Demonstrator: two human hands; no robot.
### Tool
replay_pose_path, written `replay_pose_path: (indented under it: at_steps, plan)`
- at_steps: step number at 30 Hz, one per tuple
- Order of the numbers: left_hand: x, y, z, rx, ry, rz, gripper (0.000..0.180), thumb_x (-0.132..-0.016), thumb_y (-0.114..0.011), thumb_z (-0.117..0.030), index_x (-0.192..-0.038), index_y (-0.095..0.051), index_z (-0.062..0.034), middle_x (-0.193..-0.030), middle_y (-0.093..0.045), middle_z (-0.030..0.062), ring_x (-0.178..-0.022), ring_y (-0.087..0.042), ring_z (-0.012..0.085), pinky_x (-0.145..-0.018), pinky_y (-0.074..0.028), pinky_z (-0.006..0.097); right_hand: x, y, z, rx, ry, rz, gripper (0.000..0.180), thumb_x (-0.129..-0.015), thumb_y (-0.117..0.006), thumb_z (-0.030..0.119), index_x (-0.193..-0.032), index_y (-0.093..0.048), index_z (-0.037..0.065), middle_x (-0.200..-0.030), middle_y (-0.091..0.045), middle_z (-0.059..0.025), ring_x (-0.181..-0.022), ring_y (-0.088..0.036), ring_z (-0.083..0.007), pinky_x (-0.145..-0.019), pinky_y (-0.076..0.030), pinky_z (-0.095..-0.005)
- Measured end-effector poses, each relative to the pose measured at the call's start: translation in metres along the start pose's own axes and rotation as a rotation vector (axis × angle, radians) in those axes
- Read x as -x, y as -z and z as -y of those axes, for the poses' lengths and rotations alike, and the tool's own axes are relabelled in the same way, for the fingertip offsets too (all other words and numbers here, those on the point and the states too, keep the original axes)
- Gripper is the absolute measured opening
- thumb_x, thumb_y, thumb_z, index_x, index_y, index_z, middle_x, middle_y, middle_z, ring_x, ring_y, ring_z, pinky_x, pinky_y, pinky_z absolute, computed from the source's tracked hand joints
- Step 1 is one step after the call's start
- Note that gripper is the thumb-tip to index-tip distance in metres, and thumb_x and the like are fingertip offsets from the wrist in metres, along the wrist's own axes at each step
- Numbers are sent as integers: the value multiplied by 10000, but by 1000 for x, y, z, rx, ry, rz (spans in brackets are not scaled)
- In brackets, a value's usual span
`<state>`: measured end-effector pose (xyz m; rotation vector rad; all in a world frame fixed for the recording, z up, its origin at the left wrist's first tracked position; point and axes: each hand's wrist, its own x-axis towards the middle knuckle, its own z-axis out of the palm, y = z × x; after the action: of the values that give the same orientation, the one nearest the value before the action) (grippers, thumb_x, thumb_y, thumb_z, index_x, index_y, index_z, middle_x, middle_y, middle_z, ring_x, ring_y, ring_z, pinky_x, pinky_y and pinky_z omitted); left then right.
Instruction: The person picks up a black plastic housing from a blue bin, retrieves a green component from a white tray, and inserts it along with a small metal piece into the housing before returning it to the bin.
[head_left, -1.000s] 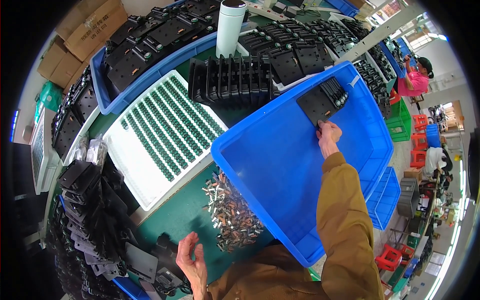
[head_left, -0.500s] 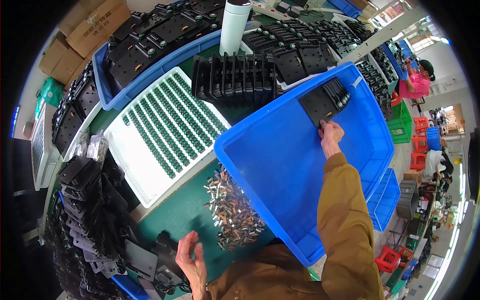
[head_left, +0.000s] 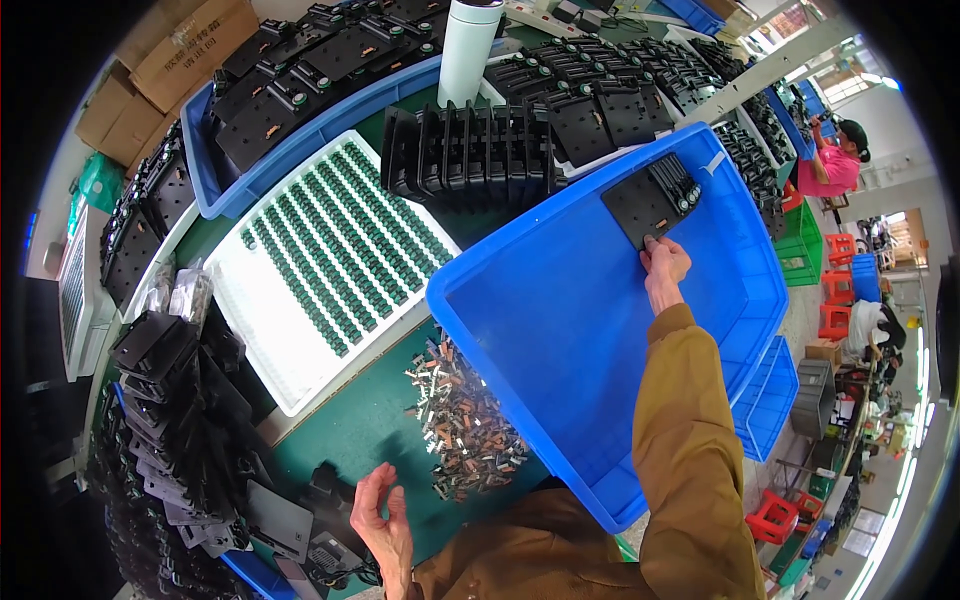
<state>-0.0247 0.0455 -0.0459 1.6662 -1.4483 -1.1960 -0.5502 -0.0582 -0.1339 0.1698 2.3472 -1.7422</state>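
Observation:
In the far end of a large blue plastic bin (head_left: 540, 300) lies a flat black plastic panel (head_left: 632, 210) with a row of black, cylinder-like parts along its right edge. My right hand (head_left: 664, 268) pinches the panel's near edge between thumb and fingers. My left hand (head_left: 382, 512) hovers over the green mat at the lower left, fingers curled loosely apart, holding nothing. Beside it, between that hand and the bin, sits a heap of small metal and brown clip-like pieces (head_left: 465, 430).
A white tray (head_left: 260, 330) bears rows of small green and black parts. Behind it stand a white bottle (head_left: 468, 55), upright black panels (head_left: 470, 155) and a blue tray (head_left: 235, 205) of panels. Stacked black housings (head_left: 160, 400) rise at left. A person in pink (head_left: 832, 170) works far right.
My right hand and the panel have shifted very slightly within the bin. My left hand stays where it was.

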Motion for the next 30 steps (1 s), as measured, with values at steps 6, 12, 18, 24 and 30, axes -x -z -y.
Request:
replay_pose_path:
  at_steps: [6, 12, 18, 24, 30]
  plan:
    - [0, 2, -2, -5, 5, 4, 318, -863, -617, 76, -1174, -638, 14, -1058, -675, 126, -969, -676, 237, -853, -542, 340, 7, 3, -3, -56, 44, 14, 248, -791, -779, -7, -1001, -657, -60, -971, -666, -137, -774, -662, -212, -610, -589, -303]
    - [-1, 0, -2, 0, 7, 8, 319, -861, -616, 80, -1172, -640, 15, -1054, -675, 124, -970, -677, 235, -856, -540, 337, 3, 6, -7, -99, 70, 26, 273, -795, -785, 15, -1021, -646, -53, -964, -663, -133, -776, -656, -206, -633, -586, -296]
    - [-1, -1, -5, -18, 16, 3, 310, -858, -620, 77, -1162, -644, 19, -1042, -679, 124, -960, -677, 236, -850, -537, 336, 8, 2, -7, -94, 86, 25, 294, -791, -792, 40, -1023, -639, -57, -959, -662, -128, -757, -652, -198, -623, -581, -295]
    - [-2, 7, -3, -37, 18, -41, 331, -799, -629, 106, -1112, -674, 8, -983, -696, 137, -926, -684, 242, -833, -533, 329, 4, 10, -30, -158, 171, 103, 287, -752, -832, 58, -972, -660, -9, -768, -639, -63, -606, -600, -152, -548, -535, -279]
    - [-5, -4, -6, -28, -37, -6, 330, -768, -638, 120, -1078, -675, 14, -977, -693, 149, -920, -687, 275, -827, -531, 339, -26, 45, -20, -112, 144, 193, 165, -777, -806, 69, -792, -644, 45, -646, -604, -49, -497, -532, -124, -461, -477, -264]
